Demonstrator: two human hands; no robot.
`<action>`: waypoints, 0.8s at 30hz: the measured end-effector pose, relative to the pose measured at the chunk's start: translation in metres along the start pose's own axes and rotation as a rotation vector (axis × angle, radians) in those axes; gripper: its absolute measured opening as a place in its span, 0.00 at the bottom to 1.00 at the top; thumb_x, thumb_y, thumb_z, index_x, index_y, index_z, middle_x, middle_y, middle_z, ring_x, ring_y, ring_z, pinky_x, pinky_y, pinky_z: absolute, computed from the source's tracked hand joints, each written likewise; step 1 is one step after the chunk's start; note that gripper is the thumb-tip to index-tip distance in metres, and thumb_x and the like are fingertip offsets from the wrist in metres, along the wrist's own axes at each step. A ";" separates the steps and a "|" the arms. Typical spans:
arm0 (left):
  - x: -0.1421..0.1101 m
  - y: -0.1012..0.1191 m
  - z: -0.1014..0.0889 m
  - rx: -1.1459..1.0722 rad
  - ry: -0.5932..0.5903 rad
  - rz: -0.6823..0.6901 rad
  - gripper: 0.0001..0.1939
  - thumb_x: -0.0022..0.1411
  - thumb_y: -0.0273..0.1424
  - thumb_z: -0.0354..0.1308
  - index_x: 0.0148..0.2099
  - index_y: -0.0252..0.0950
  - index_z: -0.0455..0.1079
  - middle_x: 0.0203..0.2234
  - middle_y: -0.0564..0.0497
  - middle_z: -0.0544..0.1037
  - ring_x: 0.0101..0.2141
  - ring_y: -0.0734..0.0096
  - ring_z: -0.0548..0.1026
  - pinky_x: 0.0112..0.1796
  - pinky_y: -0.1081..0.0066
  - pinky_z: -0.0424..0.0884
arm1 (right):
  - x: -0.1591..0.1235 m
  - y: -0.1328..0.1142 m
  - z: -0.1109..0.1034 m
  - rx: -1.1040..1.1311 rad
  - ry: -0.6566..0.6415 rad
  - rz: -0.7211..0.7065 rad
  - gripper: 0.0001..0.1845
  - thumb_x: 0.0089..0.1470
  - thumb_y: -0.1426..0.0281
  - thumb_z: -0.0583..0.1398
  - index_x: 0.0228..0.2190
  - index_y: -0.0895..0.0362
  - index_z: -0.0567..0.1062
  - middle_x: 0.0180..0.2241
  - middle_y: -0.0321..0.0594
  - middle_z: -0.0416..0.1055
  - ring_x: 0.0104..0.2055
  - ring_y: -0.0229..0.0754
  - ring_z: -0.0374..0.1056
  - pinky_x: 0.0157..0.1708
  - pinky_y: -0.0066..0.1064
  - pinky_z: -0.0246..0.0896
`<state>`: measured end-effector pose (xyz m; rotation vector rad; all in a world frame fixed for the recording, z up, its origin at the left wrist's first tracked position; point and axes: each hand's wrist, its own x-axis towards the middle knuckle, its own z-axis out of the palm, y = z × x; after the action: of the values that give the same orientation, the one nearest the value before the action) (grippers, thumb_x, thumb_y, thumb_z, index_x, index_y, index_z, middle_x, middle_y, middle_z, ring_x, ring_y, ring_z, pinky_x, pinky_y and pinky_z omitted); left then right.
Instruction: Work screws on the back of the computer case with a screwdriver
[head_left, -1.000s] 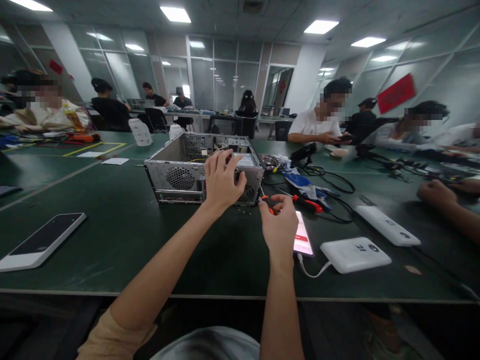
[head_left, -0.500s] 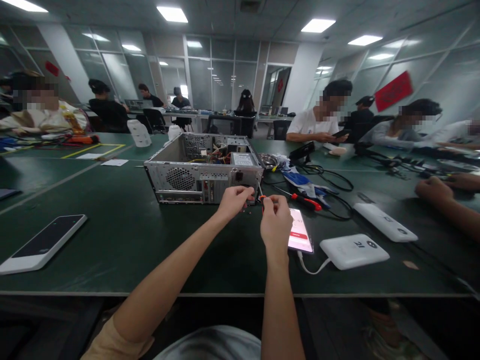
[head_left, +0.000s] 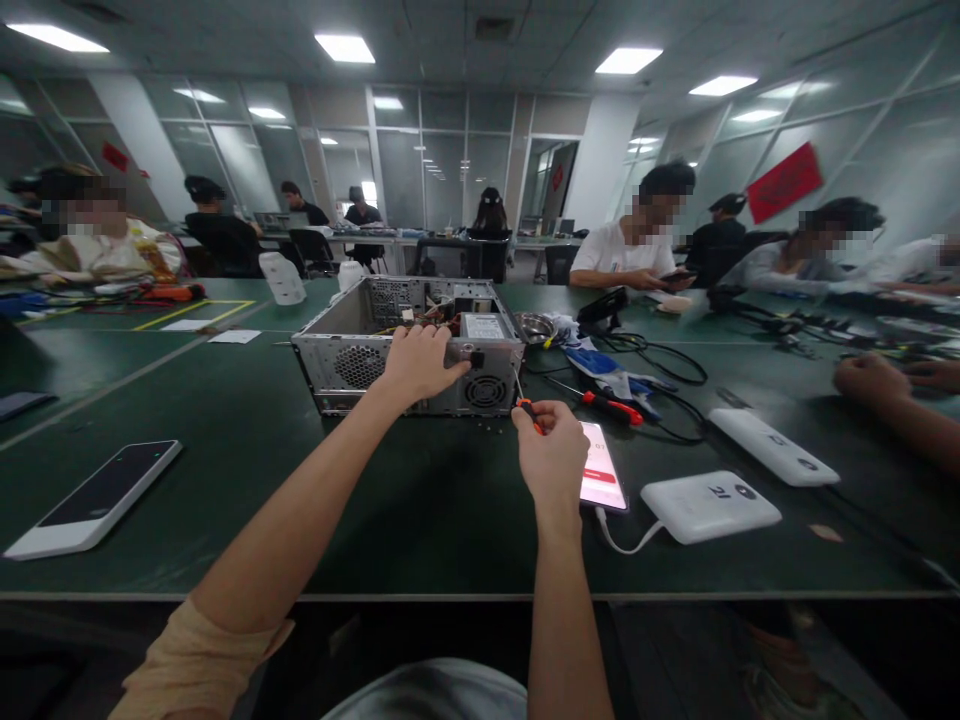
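An open computer case (head_left: pixel 319 365) lies on the green table with its rear panel facing me. My left hand (head_left: pixel 420 365) is laid over the top edge of that panel, fingers spread and thumb stretched to the right. In my right hand (head_left: pixel 551 445) is a screwdriver (head_left: pixel 527 408) with an orange and black handle. Its thin shaft points up toward the right edge of the rear panel, beside the power supply (head_left: pixel 487 390); whether the tip touches a screw I cannot tell. Several tiny screws (head_left: pixel 490 430) lie in front of the case.
A lit phone (head_left: pixel 602 470) is wired to a white power bank (head_left: pixel 709 507) on the right. Near it lie a red-and-black screwdriver (head_left: pixel 613 407), blue-white gloves (head_left: pixel 600 365), a metal bowl (head_left: pixel 537 327) and cables. A white device (head_left: pixel 97 500) lies left. Other people sit around.
My left hand has moved left and up from near the screwdriver onto the case's top edge, its fingers spreading. My right hand stays by the case corner with the screwdriver, slightly lower.
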<state>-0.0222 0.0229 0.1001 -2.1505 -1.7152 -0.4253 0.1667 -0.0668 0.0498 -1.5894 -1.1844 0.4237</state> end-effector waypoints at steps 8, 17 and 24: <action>-0.006 0.006 0.001 0.015 0.061 -0.011 0.26 0.64 0.48 0.54 0.53 0.33 0.70 0.49 0.37 0.77 0.51 0.45 0.72 0.52 0.53 0.62 | 0.001 -0.008 0.003 -0.042 -0.127 0.049 0.17 0.61 0.59 0.55 0.33 0.56 0.77 0.27 0.43 0.77 0.29 0.46 0.72 0.32 0.35 0.60; -0.006 0.006 0.003 -0.010 0.088 -0.023 0.25 0.64 0.48 0.55 0.53 0.34 0.70 0.49 0.38 0.77 0.51 0.46 0.71 0.53 0.53 0.61 | 0.008 -0.019 -0.002 -0.147 -0.043 0.035 0.13 0.60 0.62 0.56 0.36 0.56 0.77 0.31 0.44 0.77 0.34 0.48 0.71 0.36 0.35 0.57; -0.006 0.006 0.003 -0.011 0.075 -0.022 0.26 0.64 0.48 0.54 0.54 0.33 0.69 0.50 0.37 0.76 0.51 0.46 0.71 0.53 0.53 0.61 | 0.005 -0.017 0.007 -0.034 0.030 0.050 0.14 0.52 0.67 0.63 0.41 0.56 0.71 0.36 0.43 0.76 0.36 0.46 0.71 0.38 0.35 0.59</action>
<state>-0.0175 0.0179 0.0941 -2.0972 -1.7002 -0.5157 0.1555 -0.0598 0.0633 -1.6515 -1.1369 0.4126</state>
